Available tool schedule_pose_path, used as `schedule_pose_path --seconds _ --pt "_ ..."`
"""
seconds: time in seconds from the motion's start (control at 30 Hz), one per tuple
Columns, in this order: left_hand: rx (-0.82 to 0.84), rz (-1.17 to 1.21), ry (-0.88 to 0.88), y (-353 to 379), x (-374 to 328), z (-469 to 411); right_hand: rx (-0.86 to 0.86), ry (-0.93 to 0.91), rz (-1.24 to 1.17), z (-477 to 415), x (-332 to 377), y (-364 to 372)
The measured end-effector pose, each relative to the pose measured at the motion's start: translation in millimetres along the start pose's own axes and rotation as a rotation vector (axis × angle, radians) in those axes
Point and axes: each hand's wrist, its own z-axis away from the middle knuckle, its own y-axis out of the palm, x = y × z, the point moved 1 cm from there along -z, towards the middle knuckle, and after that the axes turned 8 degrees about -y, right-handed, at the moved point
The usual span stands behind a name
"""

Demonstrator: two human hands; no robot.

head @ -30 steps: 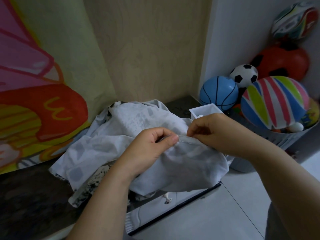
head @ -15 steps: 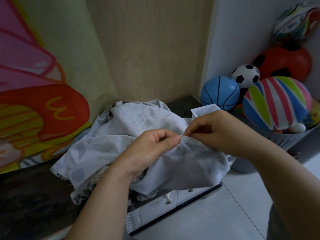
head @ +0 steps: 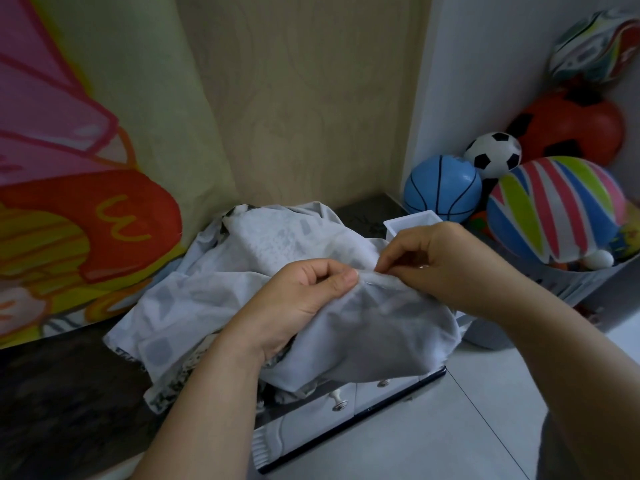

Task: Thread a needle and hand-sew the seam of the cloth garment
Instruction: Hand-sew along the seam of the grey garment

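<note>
A pale grey-white patterned cloth garment [head: 242,271] lies bunched on a dark countertop [head: 62,393]. My left hand [head: 298,299] pinches a raised fold of the cloth between thumb and forefinger. My right hand [head: 446,261] pinches the same seam edge just to the right, fingertips close to my left thumb. A short line of stitching [head: 375,279] shows along the fold between the two hands. The needle and thread are too small to make out; whether the right fingers hold the needle I cannot tell.
A small white square box [head: 412,221] sits behind my right hand. A bin of toy balls [head: 554,209] stands at the right, including a blue basketball [head: 441,188]. A colourful printed sheet [head: 69,202] hangs at the left. White drawers with knobs [head: 337,400] sit below the counter edge.
My right hand has shifted slightly along the seam and its fingers have re-pinched the fold. My left hand keeps its grip on the cloth; the view has drifted a little.
</note>
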Motion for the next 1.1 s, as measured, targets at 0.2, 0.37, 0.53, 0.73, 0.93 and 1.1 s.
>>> schedule_pose_path --seconds 0.2,0.37,0.53,0.73,0.93,1.1 --pt "-0.001 -0.007 -0.002 0 0 0 0.022 0.001 0.012 0 -2 1" --pt "-0.008 -0.005 -0.003 -1 0 -1 0.007 0.002 -0.026 1 -1 0" --pt "-0.009 0.004 -0.010 -1 1 -1 0.019 0.010 -0.046 1 0 2" --pt "0.000 0.036 -0.024 0 3 -3 0.047 0.020 -0.042 0 2 2" --pt "0.042 0.039 -0.065 -1 4 -2 0.076 0.041 -0.086 2 8 0" --pt "0.050 0.062 -0.091 -2 6 -4 0.073 0.045 -0.072 1 10 2"
